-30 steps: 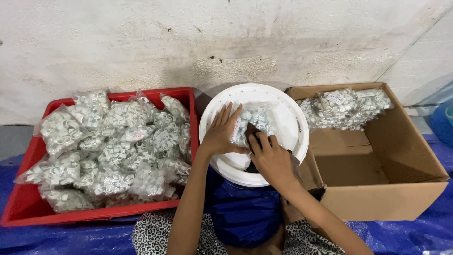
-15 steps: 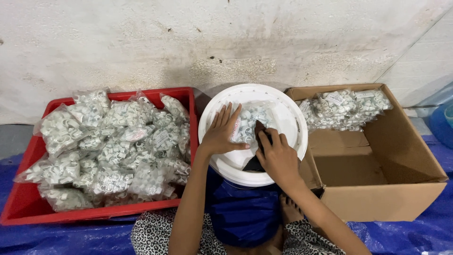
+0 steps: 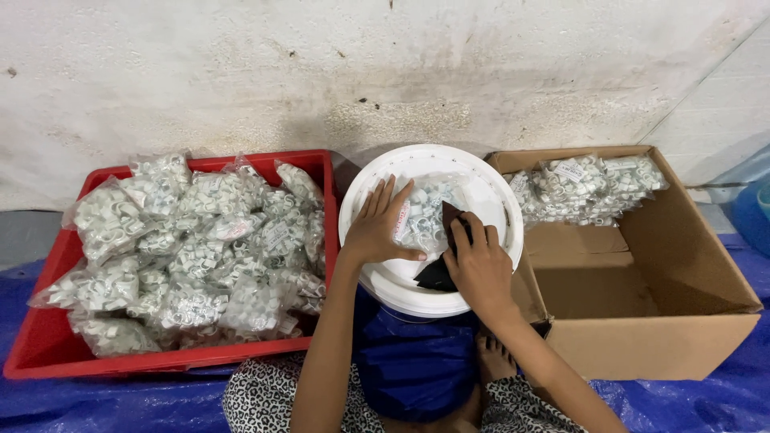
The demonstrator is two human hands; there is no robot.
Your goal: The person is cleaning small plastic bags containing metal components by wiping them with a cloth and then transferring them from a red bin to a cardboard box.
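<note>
Bagging clips on the bucket lid

Our left hand (image 3: 378, 231) lies flat, fingers spread, on the clear bag (image 3: 429, 210); our right hand (image 3: 480, 266), at 4 o'clock, pinches a black cloth (image 3: 443, 269).

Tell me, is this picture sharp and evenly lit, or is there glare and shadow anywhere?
Head view: mostly sharp, with soft, even light and no motion blur on the left hand or right hand. The clear bags in the red crate glint slightly. The white bucket lid is bright but not blown out. A dim shadow falls on the wall behind it.
</note>
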